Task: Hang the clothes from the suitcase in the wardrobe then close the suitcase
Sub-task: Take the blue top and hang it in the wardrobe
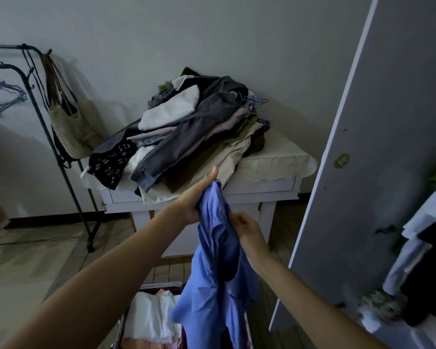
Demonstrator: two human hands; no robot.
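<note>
Two bare hands hold one crumpled blue cotton shirt (217,260) up in front of a small white wooden table (262,190), which serves here as the landmark. From the head camera, the left hand (195,197) grips the top of the blue shirt just below the table's front edge, fingers wrapped round the bunched cloth and thumb pointing up toward the tabletop. The right hand (247,229) pinches a fold of the same shirt a little lower and to the right, in front of the table's right leg. The rest of the shirt hangs down from both hands over an open suitcase (126,321) on the floor, nearer the camera than the table, with folded white and pinkish clothes (151,316) inside. On the table lies a heap of mixed grey, beige and dark garments (186,132), some blue wire hangers among them, over a cream cloth cover (277,162). Left of the table stands a black metal clothes rack (48,137) with a woven beige bag (71,129) hanging on it. Right of the table stands a pale open wardrobe door (378,147), with hung clothes (428,248) beyond it.
</note>
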